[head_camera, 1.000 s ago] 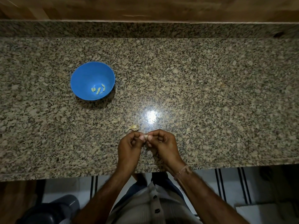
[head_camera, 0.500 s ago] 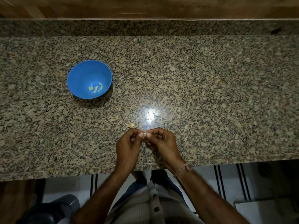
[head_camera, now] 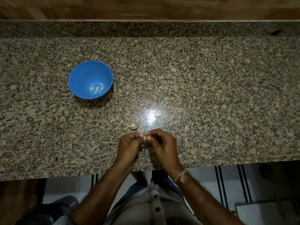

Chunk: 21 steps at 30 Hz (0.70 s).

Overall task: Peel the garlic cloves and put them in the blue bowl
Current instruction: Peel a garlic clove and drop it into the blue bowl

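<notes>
A blue bowl [head_camera: 84, 75] stands on the granite counter at the left, with several pale peeled garlic cloves [head_camera: 97, 89] lying in its bottom. Near the counter's front edge my left hand [head_camera: 129, 147] and my right hand [head_camera: 162, 147] meet fingertip to fingertip. Both pinch one small pale garlic clove [head_camera: 144, 138], which is mostly hidden by the fingers. Just beyond the hands a piece of the garlic bulb [head_camera: 132, 126] with its papery skin lies on the counter.
The granite counter [head_camera: 211, 95] runs wide to the right and ends in a raised back ledge [head_camera: 146, 29] under wood panelling. Its front edge lies just below my wrists. A dark object [head_camera: 276, 32] sits on the ledge at the far right.
The hands stay together on the clove, with only small finger movements. The view has shifted slightly; the bowl and the bulb piece have not moved on the counter.
</notes>
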Tool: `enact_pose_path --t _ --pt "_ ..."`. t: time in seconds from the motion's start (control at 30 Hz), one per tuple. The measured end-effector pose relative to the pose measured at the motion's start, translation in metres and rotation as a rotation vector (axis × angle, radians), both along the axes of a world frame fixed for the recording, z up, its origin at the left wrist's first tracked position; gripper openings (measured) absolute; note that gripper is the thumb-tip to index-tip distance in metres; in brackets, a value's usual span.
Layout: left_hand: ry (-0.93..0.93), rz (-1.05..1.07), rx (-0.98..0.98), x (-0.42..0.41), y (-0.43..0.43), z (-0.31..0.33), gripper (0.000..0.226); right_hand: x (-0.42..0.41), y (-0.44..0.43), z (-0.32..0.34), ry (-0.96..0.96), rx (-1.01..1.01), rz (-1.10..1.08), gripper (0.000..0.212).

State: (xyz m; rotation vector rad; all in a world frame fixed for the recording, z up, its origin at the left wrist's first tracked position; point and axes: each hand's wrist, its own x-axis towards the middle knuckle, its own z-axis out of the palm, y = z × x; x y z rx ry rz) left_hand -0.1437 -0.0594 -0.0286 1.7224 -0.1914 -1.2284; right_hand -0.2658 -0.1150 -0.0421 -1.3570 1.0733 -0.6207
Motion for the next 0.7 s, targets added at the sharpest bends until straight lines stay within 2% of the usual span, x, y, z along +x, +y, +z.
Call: enact_pose_path --t 0.13,0.23,0.3,0.47,0.7 --pt "0.147 0.014 0.054 0.005 0.001 -0.013 0.025 -0.003 -0.003 -0.001 -0.042 0.057 -0.004 0.015" --pt "0.116 0.003 0.052 0.001 0.000 -0.013 0.026 -0.005 -0.005 -0.003 -0.053 0.124 -0.011 0.014" --pt "0.038 -0.007 0.038 -0.003 -0.001 -0.010 0.026 -0.004 -0.005 -0.004 -0.070 0.175 -0.024 0.012" --pt "-0.341 -0.120 0.066 0.000 0.000 -0.014 0.021 0.000 -0.005 -0.002 -0.134 0.370 -0.148 0.004" --pt "-0.467 -0.178 -0.070 -0.001 0.005 -0.007 0.008 -0.005 -0.009 -0.002 -0.055 0.240 -0.100 0.007"
